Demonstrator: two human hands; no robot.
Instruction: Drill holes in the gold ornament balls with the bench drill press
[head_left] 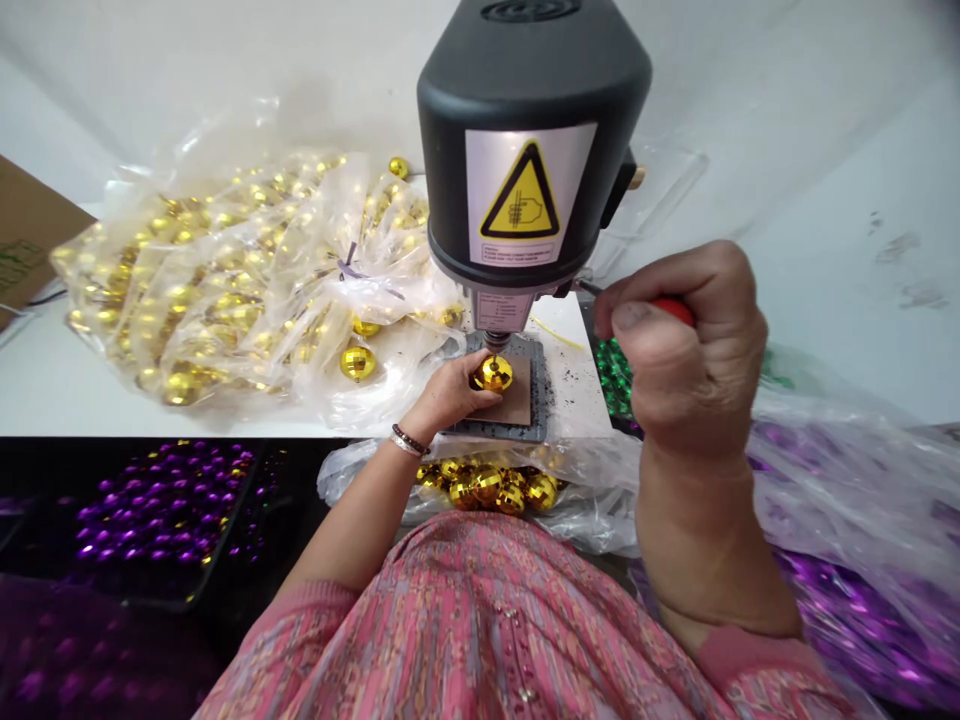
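Left hand (pixel 448 393): fingers grasping a gold ball (pixel 496 374) from its left side. Right hand (pixel 686 340): fingers clenched round the red knob (pixel 673 308) of the machine's lever. Ball sits on a brown board (pixel 517 408) over the grey base (pixel 538 385), directly under the machine (pixel 525 90)'s spindle (pixel 496 341); can't tell if the tip touches it. Dark crumbs on base and worktop (pixel 45 375). Left of that hand: a loose ball (pixel 358 363), then a big clear bag (pixel 225 285) full of gold ones. More gold balls (pixel 487 487) on plastic below the worktop edge, by the lap. Green pieces (pixel 613 378) right, purple balls (pixel 157 510) in a dark tray lower left.
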